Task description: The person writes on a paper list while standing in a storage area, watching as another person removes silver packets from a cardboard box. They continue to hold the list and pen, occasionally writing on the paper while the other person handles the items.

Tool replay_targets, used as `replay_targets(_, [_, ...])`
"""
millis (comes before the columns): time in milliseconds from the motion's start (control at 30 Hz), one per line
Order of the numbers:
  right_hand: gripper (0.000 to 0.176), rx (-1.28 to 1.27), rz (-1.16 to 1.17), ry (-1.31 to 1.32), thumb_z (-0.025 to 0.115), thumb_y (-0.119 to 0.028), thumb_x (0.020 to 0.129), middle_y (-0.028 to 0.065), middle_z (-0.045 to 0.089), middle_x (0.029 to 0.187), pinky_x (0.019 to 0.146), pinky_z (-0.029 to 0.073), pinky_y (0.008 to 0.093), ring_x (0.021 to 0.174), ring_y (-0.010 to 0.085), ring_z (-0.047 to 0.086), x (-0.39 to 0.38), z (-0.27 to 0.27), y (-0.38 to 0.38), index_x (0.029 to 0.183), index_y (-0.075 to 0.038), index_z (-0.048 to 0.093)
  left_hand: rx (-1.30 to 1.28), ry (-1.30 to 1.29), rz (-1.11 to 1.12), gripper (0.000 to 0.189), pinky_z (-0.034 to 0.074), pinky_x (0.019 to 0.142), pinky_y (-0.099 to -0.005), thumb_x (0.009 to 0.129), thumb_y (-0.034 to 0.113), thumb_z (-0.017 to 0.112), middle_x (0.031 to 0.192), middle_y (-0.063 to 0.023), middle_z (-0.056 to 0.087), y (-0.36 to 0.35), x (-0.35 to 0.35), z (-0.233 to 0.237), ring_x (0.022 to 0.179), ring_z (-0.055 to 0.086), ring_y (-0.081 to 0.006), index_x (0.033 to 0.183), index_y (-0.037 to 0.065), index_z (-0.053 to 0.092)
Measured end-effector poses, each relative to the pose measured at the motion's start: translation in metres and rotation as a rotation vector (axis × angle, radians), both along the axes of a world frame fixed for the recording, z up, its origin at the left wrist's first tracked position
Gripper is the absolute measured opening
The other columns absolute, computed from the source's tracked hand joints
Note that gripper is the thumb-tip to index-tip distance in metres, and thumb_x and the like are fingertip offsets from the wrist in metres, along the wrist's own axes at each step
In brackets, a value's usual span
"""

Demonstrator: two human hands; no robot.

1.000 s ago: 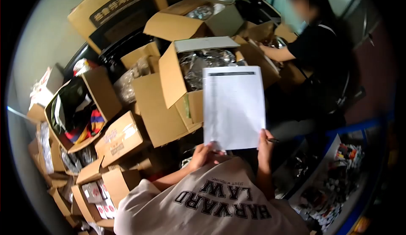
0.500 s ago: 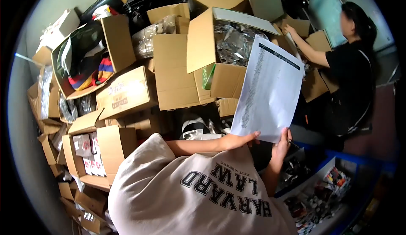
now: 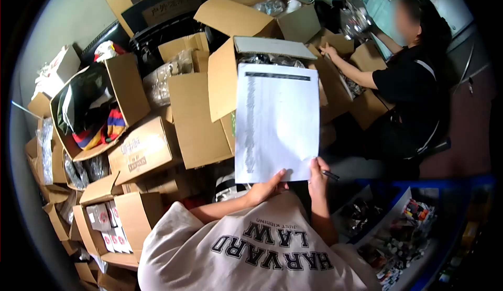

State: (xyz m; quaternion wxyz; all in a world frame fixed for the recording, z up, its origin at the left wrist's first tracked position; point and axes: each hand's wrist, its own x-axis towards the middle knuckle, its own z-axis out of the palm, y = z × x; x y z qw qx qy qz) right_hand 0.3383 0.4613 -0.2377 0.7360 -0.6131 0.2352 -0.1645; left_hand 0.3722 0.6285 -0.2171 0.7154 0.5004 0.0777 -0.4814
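Note:
A white printed sheet (image 3: 277, 123) with a dark bar along its top is held up in front of me. My left hand (image 3: 269, 186) pinches its bottom edge near the middle. At the lower right corner my right hand (image 3: 318, 178) grips the paper, and a dark pen (image 3: 330, 175) sticks out from the same hand. Behind the sheet stands an open cardboard box (image 3: 222, 81) with clear-wrapped items, partly hidden by the paper.
A co-worker (image 3: 414, 81) at the right reaches into a box and holds up a shiny wrapped bundle (image 3: 357, 21). Cartons, one with colourful cloth (image 3: 99, 128), fill the left. White bins (image 3: 403, 228) of small packets stand at lower right.
The sheet has swung left and now stands more upright, with both my hands moved left along with it. The co-worker's other hand now shows, with the shiny bundle raised. My view has shifted.

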Motion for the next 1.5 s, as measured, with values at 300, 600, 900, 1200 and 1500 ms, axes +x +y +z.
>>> replay_targets(300, [0.025, 0.035, 0.112, 0.011, 0.046, -0.023, 0.085, -0.0039, 0.041, 0.055, 0.034, 0.021, 0.0185, 0.039, 0.0032, 0.031, 0.021, 0.035, 0.027, 0.069, -0.004, 0.049, 0.1, -0.22, 0.242, 0.035, 0.037, 0.05, -0.0216, 0.088, 0.035, 0.035, 0.056, -0.0031, 0.048, 0.006, 0.012, 0.012, 0.05, 0.043, -0.01, 0.08, 0.004, 0.05])
replay_targets(600, [0.032, 0.109, 0.185, -0.019, 0.041, -0.026, 0.086, 0.0003, 0.042, 0.048, 0.034, 0.026, 0.0192, 0.035, 0.0067, 0.033, 0.032, 0.054, 0.03, 0.068, -0.002, 0.051, 0.093, -0.502, 0.355, 0.044, 0.036, 0.051, -0.0216, 0.09, 0.033, 0.029, 0.055, -0.0034, 0.048, 0.04, 0.016, 0.034, 0.051, 0.042, -0.0099, 0.065, 0.003, 0.048])
replay_targets(900, [0.063, 0.335, 0.366, -0.219, 0.019, -0.056, 0.083, 0.0057, 0.052, 0.071, 0.051, 0.042, 0.0239, 0.055, 0.0143, 0.051, 0.066, 0.054, 0.031, 0.101, -0.002, 0.047, 0.0, -0.639, 0.366, 0.045, 0.038, 0.051, -0.0227, 0.089, 0.038, 0.03, 0.056, -0.0049, 0.048, 0.061, 0.009, 0.054, 0.053, 0.045, -0.0119, 0.067, 0.003, 0.048])
replay_targets(1200, [0.057, -0.093, 0.212, -0.211, 0.021, -0.046, 0.086, 0.0079, 0.056, 0.074, 0.061, 0.039, 0.0248, 0.062, 0.0138, 0.051, 0.079, 0.081, 0.021, 0.096, 0.001, 0.051, 0.002, -0.641, 0.382, 0.047, 0.037, 0.048, -0.0215, 0.088, 0.041, 0.029, 0.052, -0.0023, 0.046, 0.055, 0.011, 0.049, 0.049, 0.045, -0.0101, 0.065, 0.004, 0.047])
replay_targets(1500, [0.019, -0.46, -0.081, -0.776, 0.054, -0.007, 0.076, 0.0074, 0.05, 0.07, 0.054, 0.038, 0.0215, 0.055, 0.0106, 0.043, 0.09, 0.107, 0.032, 0.086, -0.005, 0.038, 0.132, -0.505, 0.514, 0.041, 0.032, 0.045, -0.0212, 0.088, 0.037, 0.033, 0.051, -0.004, 0.045, 0.044, 0.024, 0.039, 0.047, 0.041, -0.0103, 0.065, 0.005, 0.046])
